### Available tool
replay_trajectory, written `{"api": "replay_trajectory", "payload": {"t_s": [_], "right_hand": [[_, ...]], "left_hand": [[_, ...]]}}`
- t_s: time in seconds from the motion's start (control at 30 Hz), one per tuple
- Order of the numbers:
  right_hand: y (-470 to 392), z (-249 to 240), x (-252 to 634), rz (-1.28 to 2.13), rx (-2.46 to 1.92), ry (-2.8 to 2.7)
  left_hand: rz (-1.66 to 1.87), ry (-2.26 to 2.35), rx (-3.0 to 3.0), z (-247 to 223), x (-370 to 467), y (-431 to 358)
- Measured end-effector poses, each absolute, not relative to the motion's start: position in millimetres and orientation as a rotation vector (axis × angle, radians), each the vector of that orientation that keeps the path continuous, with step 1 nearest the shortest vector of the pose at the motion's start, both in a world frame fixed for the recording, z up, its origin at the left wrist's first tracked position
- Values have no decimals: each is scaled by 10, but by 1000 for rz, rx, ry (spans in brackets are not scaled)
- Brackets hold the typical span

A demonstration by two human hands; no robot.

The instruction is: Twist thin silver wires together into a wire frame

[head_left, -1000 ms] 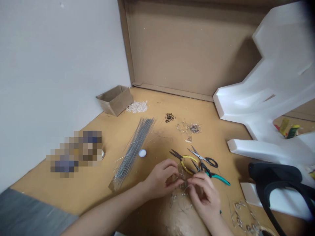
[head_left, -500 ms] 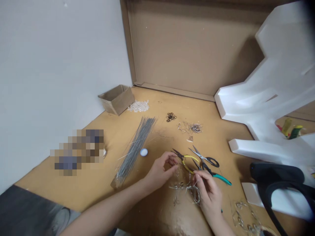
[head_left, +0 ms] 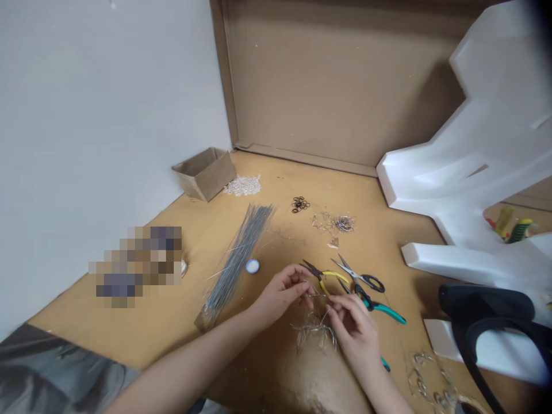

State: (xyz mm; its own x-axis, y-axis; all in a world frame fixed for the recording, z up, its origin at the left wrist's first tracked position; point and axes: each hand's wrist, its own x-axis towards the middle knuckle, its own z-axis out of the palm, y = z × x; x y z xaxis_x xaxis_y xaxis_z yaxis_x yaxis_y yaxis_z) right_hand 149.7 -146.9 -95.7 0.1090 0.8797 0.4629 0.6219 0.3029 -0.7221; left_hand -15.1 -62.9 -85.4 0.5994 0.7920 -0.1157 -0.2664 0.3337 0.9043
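Observation:
My left hand (head_left: 287, 294) is closed, thumb and fingertips pinching a thin wire. My right hand (head_left: 356, 328) pinches the wire a little to the right, so that a short length spans the two hands. Below the fingertips is a tangle of bent silvery wire pieces (head_left: 317, 334); whether it hangs from the wire or lies on the table I cannot tell. Just beyond my hands lie yellow-handled pliers (head_left: 332, 276), partly hidden by my right hand. Beside them are black-handled scissors (head_left: 361, 278) and teal-handled pliers (head_left: 388, 312).
On the table (head_left: 164, 333), a bundle of straight grey wires (head_left: 239, 259) lies left of a small white disc (head_left: 252, 266). Farther back are a cardboard box (head_left: 207, 175), clear small pieces (head_left: 244, 185), black rings (head_left: 299, 204) and bent wires (head_left: 344, 223). White foam (head_left: 448, 259) borders the right.
My right hand has moved left and slightly up, closer to my left hand. The wire tangle has shifted left with it, and a wire now shows stretched between my fingertips.

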Motion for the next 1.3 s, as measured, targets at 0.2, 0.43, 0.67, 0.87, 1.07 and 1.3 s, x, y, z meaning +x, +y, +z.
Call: {"api": "replay_trajectory", "payload": {"t_s": [0.2,0.43,0.67,0.87,1.07,1.3], "right_hand": [[-1466,-999,1491,398,-1452,-1634],[-1466,-961,1485,291,-1499,-1633],[-1493,-797,1493,78,-1591,-1831],[-1463,-711,1480,435,-1440,-1890],[-1424,-836,1538,515,-1595,-1629],[-1412,-897,1576,627,-1623,-1493]], "left_hand": [[715,560,1043,-865,-149,-632],[789,702,1265,-802,-207,-610],[740,621,1270,-795,-191,-648],[694,516,1238,-774,-184,-672],[619,390,1227,-669,-254,-640],[636,563,1427,-741,-227,-629]]}}
